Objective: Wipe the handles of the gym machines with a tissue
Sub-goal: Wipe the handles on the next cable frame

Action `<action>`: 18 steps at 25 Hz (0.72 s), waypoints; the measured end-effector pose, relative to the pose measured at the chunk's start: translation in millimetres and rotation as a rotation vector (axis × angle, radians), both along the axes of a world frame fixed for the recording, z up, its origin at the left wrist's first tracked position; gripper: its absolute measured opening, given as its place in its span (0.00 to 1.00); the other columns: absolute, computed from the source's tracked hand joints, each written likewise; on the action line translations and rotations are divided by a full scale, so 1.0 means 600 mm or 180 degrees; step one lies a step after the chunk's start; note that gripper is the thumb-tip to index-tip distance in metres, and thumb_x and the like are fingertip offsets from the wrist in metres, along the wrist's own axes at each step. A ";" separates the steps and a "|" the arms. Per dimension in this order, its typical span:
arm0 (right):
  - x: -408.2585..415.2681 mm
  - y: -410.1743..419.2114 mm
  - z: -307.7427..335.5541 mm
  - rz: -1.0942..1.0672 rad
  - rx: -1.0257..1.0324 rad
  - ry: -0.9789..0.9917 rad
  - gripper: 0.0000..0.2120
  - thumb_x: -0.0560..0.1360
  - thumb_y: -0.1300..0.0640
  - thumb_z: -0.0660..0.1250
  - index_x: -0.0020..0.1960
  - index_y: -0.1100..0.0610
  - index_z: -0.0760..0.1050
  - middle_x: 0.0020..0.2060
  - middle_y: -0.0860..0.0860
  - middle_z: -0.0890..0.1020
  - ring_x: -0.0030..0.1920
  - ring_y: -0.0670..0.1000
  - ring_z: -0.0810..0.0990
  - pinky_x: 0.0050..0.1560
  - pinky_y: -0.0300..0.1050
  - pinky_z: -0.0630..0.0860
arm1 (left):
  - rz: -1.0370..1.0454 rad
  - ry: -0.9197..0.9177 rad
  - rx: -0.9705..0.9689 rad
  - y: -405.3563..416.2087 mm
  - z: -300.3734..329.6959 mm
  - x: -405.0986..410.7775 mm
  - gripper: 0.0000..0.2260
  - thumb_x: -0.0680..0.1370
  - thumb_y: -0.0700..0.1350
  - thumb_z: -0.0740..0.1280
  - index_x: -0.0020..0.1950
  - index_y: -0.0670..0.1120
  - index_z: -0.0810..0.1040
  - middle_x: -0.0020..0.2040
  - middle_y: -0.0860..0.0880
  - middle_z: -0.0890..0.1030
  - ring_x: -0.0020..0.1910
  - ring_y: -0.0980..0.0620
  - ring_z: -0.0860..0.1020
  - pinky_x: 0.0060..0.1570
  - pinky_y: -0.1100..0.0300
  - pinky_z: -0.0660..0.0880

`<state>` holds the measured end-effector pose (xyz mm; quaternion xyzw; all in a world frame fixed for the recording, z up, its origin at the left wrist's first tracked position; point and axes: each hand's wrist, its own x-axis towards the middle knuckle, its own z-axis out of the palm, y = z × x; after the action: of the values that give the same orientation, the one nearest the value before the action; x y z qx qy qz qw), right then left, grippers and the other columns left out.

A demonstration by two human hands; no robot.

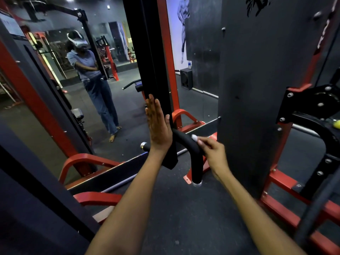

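Head view looks down along two bare forearms. The left hand (158, 126) stands upright with fingers straight and together, palm laid flat against a black upright post (156, 52) of the machine. The right hand (211, 151) has its fingers curled, pinching a small white tissue (194, 137) pressed onto the top of the curved black padded handle (191, 153), which bends down to a metal end cap. A tall black panel (257, 89) rises just right of the handle. Red frame bars (287, 183) rest on dark speckled rubber floor (180, 208). A wall mirror (110, 80) ahead reflects the person standing in a dim gym.
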<state>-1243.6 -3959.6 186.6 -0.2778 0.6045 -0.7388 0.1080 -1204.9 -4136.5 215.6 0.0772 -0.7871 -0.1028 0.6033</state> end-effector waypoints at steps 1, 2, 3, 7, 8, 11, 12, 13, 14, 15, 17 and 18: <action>0.007 0.015 -0.027 -0.0082 -0.0031 -0.0179 0.10 0.74 0.69 0.65 0.48 0.57 0.81 0.41 0.46 0.84 0.45 0.41 0.81 0.48 0.34 0.75 | 0.0003 -0.0004 -0.0015 0.000 -0.001 0.003 0.26 0.84 0.48 0.47 0.78 0.55 0.35 0.77 0.59 0.35 0.77 0.55 0.40 0.77 0.50 0.44; 0.012 0.026 -0.045 -0.0078 0.0070 -0.0194 0.11 0.74 0.70 0.64 0.46 0.57 0.81 0.41 0.47 0.84 0.45 0.42 0.81 0.47 0.36 0.75 | -0.0004 -0.0001 -0.0028 -0.001 -0.001 0.006 0.26 0.84 0.47 0.47 0.78 0.55 0.35 0.78 0.59 0.36 0.77 0.54 0.41 0.77 0.50 0.44; 0.010 0.033 -0.060 -0.0087 0.0325 -0.0065 0.11 0.74 0.70 0.65 0.45 0.56 0.80 0.41 0.48 0.84 0.44 0.42 0.80 0.47 0.38 0.74 | -0.0024 -0.0003 -0.0026 -0.002 0.000 0.008 0.26 0.84 0.47 0.47 0.78 0.55 0.35 0.78 0.59 0.36 0.78 0.54 0.41 0.77 0.49 0.44; -0.022 0.001 0.006 -0.0199 0.0484 0.0525 0.04 0.73 0.63 0.70 0.42 0.55 0.82 0.37 0.45 0.83 0.39 0.40 0.79 0.44 0.36 0.71 | -0.0016 0.0032 -0.0007 -0.002 -0.005 0.007 0.26 0.84 0.47 0.47 0.78 0.55 0.36 0.78 0.59 0.36 0.78 0.55 0.41 0.77 0.50 0.44; -0.026 -0.024 0.043 -0.0136 0.0436 0.0808 0.01 0.72 0.59 0.72 0.42 0.55 0.82 0.38 0.47 0.82 0.40 0.43 0.79 0.43 0.34 0.72 | -0.0045 0.0011 -0.0011 -0.005 -0.003 0.006 0.26 0.84 0.47 0.47 0.78 0.55 0.36 0.78 0.59 0.36 0.78 0.55 0.41 0.77 0.50 0.44; -0.021 -0.089 0.105 0.0169 0.1048 0.1936 0.05 0.70 0.60 0.73 0.44 0.60 0.83 0.42 0.54 0.81 0.45 0.51 0.80 0.43 0.32 0.72 | -0.0180 -0.0111 -0.0166 -0.015 0.001 0.007 0.26 0.84 0.49 0.48 0.78 0.56 0.35 0.77 0.59 0.35 0.77 0.56 0.40 0.76 0.52 0.43; -0.013 -0.091 0.103 0.0123 0.1109 0.2340 0.04 0.71 0.63 0.71 0.45 0.62 0.82 0.43 0.55 0.80 0.45 0.52 0.80 0.44 0.35 0.74 | -0.0191 -0.0115 -0.0220 -0.019 -0.001 0.008 0.27 0.84 0.49 0.48 0.78 0.56 0.35 0.78 0.59 0.35 0.77 0.56 0.40 0.76 0.53 0.43; -0.007 -0.079 0.090 -0.0009 0.1045 0.2728 0.03 0.71 0.64 0.70 0.45 0.62 0.82 0.42 0.55 0.80 0.44 0.52 0.79 0.45 0.40 0.75 | -0.0185 -0.0095 -0.0250 -0.022 -0.003 0.010 0.27 0.84 0.48 0.49 0.78 0.56 0.35 0.78 0.59 0.35 0.77 0.56 0.40 0.76 0.52 0.43; -0.003 -0.055 0.069 -0.0126 0.0921 0.3003 0.04 0.72 0.64 0.69 0.45 0.61 0.82 0.42 0.54 0.79 0.44 0.51 0.79 0.46 0.41 0.76 | -0.0168 -0.0072 -0.0255 -0.023 -0.004 0.011 0.29 0.83 0.46 0.51 0.78 0.55 0.35 0.78 0.58 0.35 0.77 0.55 0.40 0.77 0.51 0.43; 0.001 -0.023 0.044 -0.0177 0.0802 0.3172 0.06 0.74 0.63 0.67 0.45 0.61 0.82 0.42 0.53 0.79 0.45 0.49 0.78 0.47 0.40 0.76 | -0.0146 -0.0063 -0.0245 -0.021 -0.003 0.012 0.31 0.83 0.43 0.52 0.78 0.54 0.36 0.78 0.58 0.36 0.78 0.54 0.40 0.77 0.50 0.44; 0.005 0.039 -0.008 -0.0214 0.0630 0.3256 0.11 0.75 0.60 0.62 0.46 0.62 0.82 0.43 0.53 0.79 0.46 0.47 0.76 0.49 0.38 0.75 | -0.0111 -0.0081 -0.0195 -0.014 -0.002 0.013 0.32 0.82 0.40 0.53 0.78 0.54 0.36 0.78 0.58 0.36 0.78 0.54 0.41 0.77 0.50 0.44; 0.005 0.059 -0.026 -0.0228 0.0626 0.3158 0.10 0.75 0.62 0.62 0.46 0.62 0.82 0.43 0.53 0.79 0.46 0.47 0.77 0.48 0.39 0.76 | -0.0098 -0.0074 -0.0128 -0.008 -0.006 0.013 0.32 0.82 0.39 0.53 0.78 0.54 0.36 0.78 0.58 0.36 0.78 0.54 0.41 0.77 0.50 0.44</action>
<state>-1240.6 -3924.0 170.7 -0.5629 0.6589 -0.4606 -0.1919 -1197.2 -4141.3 212.1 0.0541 -0.7970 -0.0953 0.5939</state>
